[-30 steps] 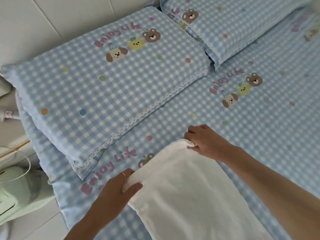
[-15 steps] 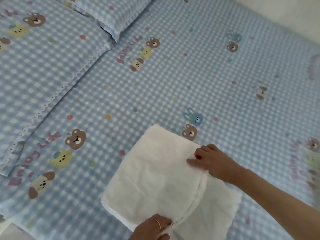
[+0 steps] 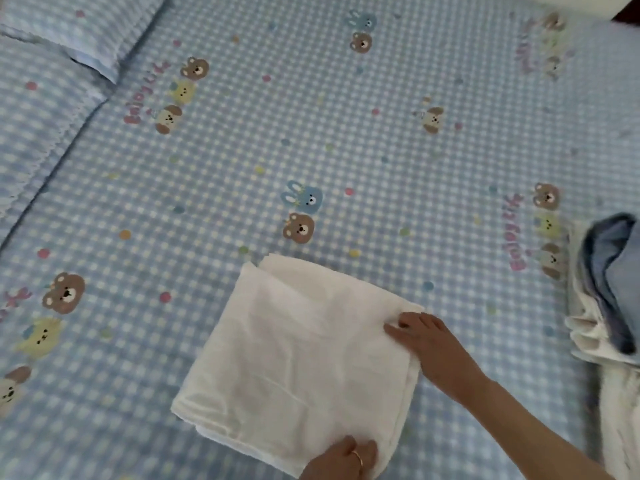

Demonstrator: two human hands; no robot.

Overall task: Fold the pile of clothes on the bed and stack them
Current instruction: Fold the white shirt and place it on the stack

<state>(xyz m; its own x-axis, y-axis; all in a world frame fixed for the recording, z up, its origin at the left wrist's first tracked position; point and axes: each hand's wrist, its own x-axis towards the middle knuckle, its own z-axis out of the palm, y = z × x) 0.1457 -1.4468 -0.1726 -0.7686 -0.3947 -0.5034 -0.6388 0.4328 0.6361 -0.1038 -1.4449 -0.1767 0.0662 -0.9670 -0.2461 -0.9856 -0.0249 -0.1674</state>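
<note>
A white garment (image 3: 294,362) lies folded into a rough square on the blue checked bed sheet (image 3: 311,140). My right hand (image 3: 433,348) rests on its right edge with the fingers laid flat on the cloth. My left hand (image 3: 341,459), wearing a ring, sits at the garment's near corner at the bottom of the view; its fingers are curled over the cloth edge. A pile of unfolded clothes (image 3: 609,299), blue and white, lies at the right edge of the view.
Two pillows in matching checked covers (image 3: 45,109) lie at the upper left. The sheet carries cartoon animal prints. A dark strip of floor or furniture (image 3: 628,12) shows at the top right corner.
Both hands carried the garment's far end toward me and folded it over, making a compact square. The view swung right, bringing the pile of clothes into sight.
</note>
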